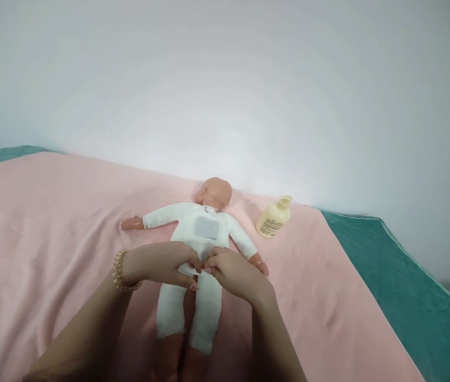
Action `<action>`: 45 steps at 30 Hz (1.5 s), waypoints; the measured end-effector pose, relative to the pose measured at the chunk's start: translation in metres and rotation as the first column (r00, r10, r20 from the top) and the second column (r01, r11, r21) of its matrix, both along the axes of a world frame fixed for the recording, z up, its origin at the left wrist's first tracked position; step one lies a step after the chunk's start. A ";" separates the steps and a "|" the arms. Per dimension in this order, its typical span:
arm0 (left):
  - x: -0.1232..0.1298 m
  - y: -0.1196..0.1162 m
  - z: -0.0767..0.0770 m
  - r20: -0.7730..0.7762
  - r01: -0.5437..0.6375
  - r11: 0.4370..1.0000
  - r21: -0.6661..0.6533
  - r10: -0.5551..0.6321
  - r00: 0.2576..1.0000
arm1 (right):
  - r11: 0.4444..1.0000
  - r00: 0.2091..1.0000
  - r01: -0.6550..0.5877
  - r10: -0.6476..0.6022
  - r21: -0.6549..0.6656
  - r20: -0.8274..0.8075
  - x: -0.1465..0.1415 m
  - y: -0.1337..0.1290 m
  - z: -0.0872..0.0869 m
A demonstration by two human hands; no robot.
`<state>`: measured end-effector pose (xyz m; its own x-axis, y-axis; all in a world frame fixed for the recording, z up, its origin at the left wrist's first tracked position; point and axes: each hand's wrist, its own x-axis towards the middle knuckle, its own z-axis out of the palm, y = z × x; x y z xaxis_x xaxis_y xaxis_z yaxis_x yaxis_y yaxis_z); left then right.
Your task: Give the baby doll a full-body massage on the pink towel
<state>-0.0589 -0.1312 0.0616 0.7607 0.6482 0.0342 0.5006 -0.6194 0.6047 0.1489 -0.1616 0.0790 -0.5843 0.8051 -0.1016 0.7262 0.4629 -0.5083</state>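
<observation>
Just beneath both hands [165, 261] [233, 270] lies the doll [189, 225], perhaps pinched.

Yellow pump bottle [274, 219] on pink sheet [320, 297], green cloth [402, 270] either side, pale wall [225, 79]

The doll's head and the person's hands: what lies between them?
In the head-camera view, the doll's white torso, with its grey patch, lies between its head and the left hand and right hand.

Gold beaded bracelet [118, 271], left wrist [130, 269], bare forearms [84, 324]
</observation>
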 end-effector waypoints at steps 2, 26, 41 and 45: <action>0.002 0.007 -0.002 -0.022 0.042 0.993 -0.113 -0.045 0.999 | 1.000 1.000 0.015 -0.015 -0.005 0.020 -0.004 0.003 -0.003; 0.002 0.022 -0.006 -0.006 -0.064 0.995 -0.070 0.064 0.998 | 0.990 0.980 0.144 -0.143 -0.003 -0.137 0.005 0.023 -0.024; -0.001 0.034 -0.010 0.011 -0.119 0.993 0.021 0.119 0.993 | 0.981 0.938 0.189 -0.196 -0.053 -0.285 0.013 0.038 -0.030; -0.001 0.037 -0.008 0.017 -0.127 0.992 0.019 0.126 0.992 | 0.976 0.929 0.218 -0.216 -0.028 -0.300 0.012 0.041 -0.031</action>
